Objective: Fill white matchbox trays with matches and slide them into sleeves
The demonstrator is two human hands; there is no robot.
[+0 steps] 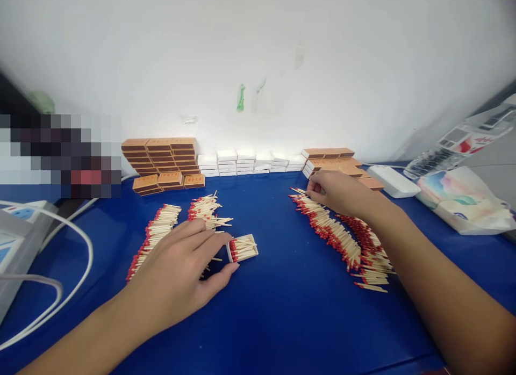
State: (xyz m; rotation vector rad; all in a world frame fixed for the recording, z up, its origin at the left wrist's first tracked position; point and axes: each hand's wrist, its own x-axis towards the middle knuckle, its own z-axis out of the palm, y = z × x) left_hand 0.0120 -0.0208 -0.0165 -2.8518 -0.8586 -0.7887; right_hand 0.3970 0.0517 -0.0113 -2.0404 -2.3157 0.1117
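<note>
My left hand grips the left end of a small white matchbox tray between thumb and forefinger. Red-tipped matches lie in that tray, heads toward the hand. Under and behind the hand are two rows of loose matches, partly covered by it. My right hand is closed in a pinch at the far end of a long curved row of matches, with a few matches poking out left of the fingertips. A second row lies partly beneath my right forearm.
Orange matchboxes are stacked by the wall at left, more matchboxes at right, white trays between. On the right lie a white device, a tissue pack and a plastic bottle. White cables loop at left over the blue table.
</note>
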